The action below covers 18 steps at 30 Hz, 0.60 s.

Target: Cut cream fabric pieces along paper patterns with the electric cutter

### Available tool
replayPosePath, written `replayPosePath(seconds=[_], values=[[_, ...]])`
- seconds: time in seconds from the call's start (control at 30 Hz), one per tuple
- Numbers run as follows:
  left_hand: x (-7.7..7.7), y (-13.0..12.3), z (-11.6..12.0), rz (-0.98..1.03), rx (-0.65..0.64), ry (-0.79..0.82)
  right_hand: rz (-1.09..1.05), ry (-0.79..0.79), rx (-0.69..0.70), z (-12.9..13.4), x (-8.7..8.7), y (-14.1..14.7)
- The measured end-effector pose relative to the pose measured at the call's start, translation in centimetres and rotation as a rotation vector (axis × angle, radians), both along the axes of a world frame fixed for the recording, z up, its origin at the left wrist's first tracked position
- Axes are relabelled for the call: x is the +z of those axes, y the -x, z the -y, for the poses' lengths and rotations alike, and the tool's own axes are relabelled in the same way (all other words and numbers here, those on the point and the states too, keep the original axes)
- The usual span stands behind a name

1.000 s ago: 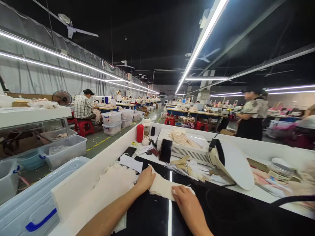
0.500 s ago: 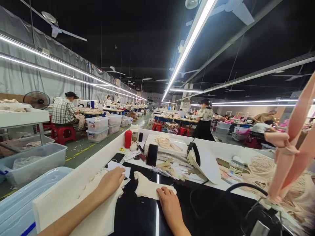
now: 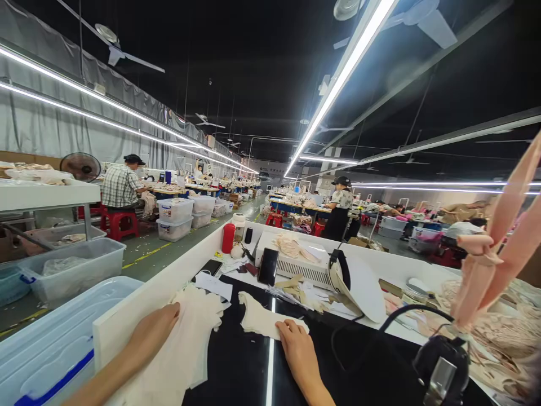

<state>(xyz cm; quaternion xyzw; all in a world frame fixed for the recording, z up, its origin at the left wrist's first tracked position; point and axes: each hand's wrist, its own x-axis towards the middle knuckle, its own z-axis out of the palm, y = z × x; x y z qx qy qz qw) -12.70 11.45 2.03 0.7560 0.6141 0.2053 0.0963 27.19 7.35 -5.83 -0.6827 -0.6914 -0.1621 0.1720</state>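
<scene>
Now that your left hand [image 3: 158,327] has left the small cream cloth stack [image 3: 258,316] at twelve o'clock in the head view, it sits at the larger fabric pile [image 3: 192,332] at ten, fingers curled; whether it grips a layer, I cannot tell. Your right hand [image 3: 298,347] lies loosely extended, fingertips on the stack's right end over the black tabletop [image 3: 236,369], so it alone seems to steady that piece. A white sheet [image 3: 214,285] borders the pile at eleven. An upright phone [image 3: 268,266] stands beyond the stack; a white visor [image 3: 367,287] and black cable [image 3: 412,308] crowd one to two o'clock.
</scene>
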Motion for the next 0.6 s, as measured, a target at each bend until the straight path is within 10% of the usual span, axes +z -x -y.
replayPosePath(seconds=[0.6], values=[[1.3, 0.0, 1.7, 0.010, -0.011, 0.022, -0.126, 0.000, 0.108, -1.6, -3.4, -4.9]])
